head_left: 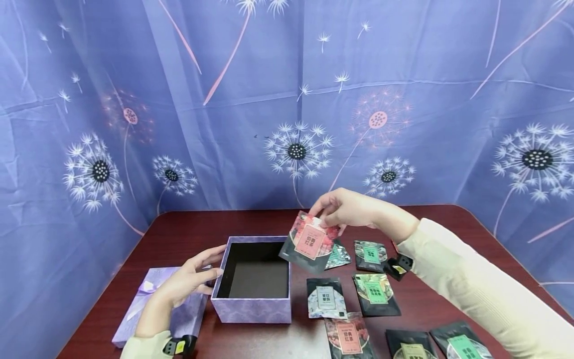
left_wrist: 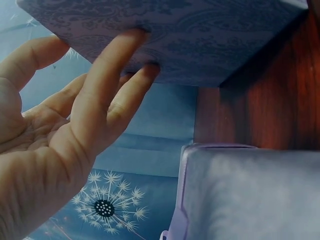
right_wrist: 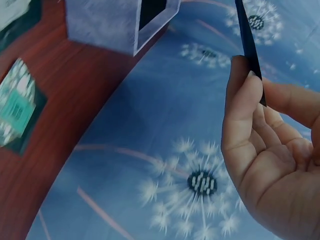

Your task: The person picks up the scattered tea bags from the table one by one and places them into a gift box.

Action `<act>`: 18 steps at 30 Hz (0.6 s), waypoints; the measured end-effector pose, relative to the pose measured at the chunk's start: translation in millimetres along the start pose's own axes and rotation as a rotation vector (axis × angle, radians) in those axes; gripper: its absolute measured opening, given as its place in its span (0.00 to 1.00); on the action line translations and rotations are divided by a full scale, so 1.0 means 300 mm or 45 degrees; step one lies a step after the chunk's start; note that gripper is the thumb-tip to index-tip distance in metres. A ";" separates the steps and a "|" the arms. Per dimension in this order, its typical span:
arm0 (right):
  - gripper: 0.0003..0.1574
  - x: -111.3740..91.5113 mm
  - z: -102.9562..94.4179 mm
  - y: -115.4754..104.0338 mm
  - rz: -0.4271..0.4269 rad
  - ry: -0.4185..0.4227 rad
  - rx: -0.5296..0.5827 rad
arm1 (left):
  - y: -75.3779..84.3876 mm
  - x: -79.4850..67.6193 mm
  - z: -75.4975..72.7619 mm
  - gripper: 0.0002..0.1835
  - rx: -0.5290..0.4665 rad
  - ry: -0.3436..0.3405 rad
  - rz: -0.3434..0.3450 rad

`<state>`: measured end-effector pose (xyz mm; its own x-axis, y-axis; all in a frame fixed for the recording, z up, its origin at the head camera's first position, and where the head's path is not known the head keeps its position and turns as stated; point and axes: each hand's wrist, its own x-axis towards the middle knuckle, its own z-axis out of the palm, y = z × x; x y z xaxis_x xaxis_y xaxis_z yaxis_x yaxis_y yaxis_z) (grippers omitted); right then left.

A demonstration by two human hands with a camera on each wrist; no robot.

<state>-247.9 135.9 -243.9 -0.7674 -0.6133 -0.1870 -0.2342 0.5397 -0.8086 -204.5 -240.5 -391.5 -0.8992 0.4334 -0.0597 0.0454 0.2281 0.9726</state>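
My right hand (head_left: 345, 209) pinches the top edge of a red-and-black tea packet (head_left: 309, 242), its pink label facing me. The packet hangs tilted at the right rim of an open purple patterned box (head_left: 253, 311). From the right wrist, the packet (right_wrist: 248, 45) appears edge-on between thumb and fingers. My left hand (head_left: 190, 276) rests at the box's left side. In the left wrist view, its fairly straight fingers (left_wrist: 107, 75) touch the patterned outer wall (left_wrist: 200, 45). The dark inside of the box is visible from the head.
The purple lid (head_left: 186, 319) with a ribbon bow lies left of the box, under my left forearm. Several tea packets lie to the right, including a white-labelled one (head_left: 326, 298), a red one (head_left: 350, 336) and a green-labelled one (head_left: 376, 294). A blue dandelion curtain (head_left: 251, 174) hangs behind the table.
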 end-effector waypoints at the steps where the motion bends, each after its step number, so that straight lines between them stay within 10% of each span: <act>1: 0.18 0.010 0.010 -0.007 0.000 -0.005 0.012 | -0.002 0.001 0.000 0.35 -0.004 0.001 -0.005; 18: 0.16 0.181 0.186 -0.068 -0.050 -0.088 0.050 | 0.005 0.000 -0.004 0.35 -0.011 -0.006 -0.005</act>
<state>-251.6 59.3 -268.7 -0.7149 -0.6725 -0.1913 -0.2387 0.4919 -0.8373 -205.0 -241.0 -389.7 -0.8973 0.4367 -0.0642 0.0383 0.2218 0.9743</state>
